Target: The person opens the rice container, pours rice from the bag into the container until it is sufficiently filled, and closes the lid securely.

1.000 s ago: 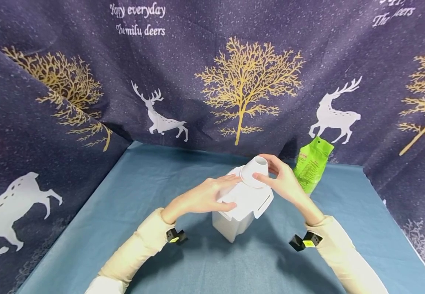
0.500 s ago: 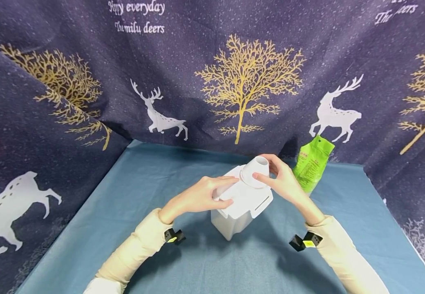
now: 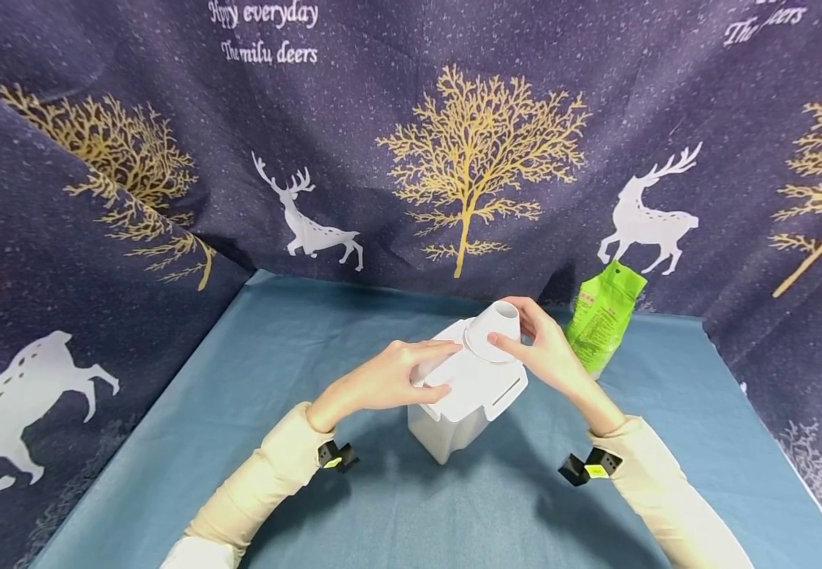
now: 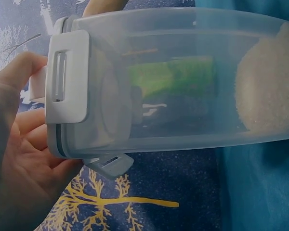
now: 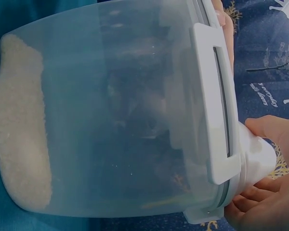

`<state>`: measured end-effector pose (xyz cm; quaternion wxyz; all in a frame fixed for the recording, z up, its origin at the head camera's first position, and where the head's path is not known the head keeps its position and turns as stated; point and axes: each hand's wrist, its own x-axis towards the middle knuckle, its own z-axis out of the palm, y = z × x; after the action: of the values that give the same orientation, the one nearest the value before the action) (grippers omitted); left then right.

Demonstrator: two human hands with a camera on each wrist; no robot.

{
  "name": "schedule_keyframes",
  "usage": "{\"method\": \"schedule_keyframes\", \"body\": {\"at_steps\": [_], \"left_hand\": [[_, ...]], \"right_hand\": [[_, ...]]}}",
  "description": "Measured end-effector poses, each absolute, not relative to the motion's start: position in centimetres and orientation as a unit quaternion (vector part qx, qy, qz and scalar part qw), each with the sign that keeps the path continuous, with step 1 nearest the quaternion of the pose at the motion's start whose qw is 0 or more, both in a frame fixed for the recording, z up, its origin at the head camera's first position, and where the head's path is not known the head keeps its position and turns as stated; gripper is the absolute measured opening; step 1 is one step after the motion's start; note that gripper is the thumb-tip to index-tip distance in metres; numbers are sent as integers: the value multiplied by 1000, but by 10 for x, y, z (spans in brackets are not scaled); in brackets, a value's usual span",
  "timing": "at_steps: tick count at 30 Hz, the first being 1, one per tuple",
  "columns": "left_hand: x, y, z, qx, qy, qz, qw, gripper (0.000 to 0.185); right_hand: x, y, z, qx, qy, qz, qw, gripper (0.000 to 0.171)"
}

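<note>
Now the right hand (image 3: 542,348) grips a hollow white plastic cone (image 3: 491,336); the left hand (image 3: 398,378), fingers straight, touches the flat white plastic lid (image 3: 469,387) on a clear plastic box (image 4: 178,115).

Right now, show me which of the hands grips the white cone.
The right hand, curled round the white cone; the left hand rests on the lid.

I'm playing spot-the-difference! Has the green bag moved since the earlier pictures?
No. In the head view, the green bag has its top in the same spot against the white deer printed behind it.
</note>
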<state>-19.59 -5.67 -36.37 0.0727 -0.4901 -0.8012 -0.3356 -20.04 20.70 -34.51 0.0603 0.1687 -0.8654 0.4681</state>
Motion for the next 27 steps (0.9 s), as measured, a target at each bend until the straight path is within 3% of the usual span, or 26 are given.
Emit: {"method": "schedule_keyframes", "body": {"at_steps": [10,22,27], "left_hand": [[-200,-59,-366,-487,-800,-345,67,50],[-205,-66,-368,-476,-804,-342,100,41],[-206,-68,-368,-469,-810,-342,86,41]], "right_hand": [[-198,208,-345,167,-866,467,68,51],[-196,212,-345,162,-868,464,74,49],[-195,212,-345,154,-870,462,75,50]]}}
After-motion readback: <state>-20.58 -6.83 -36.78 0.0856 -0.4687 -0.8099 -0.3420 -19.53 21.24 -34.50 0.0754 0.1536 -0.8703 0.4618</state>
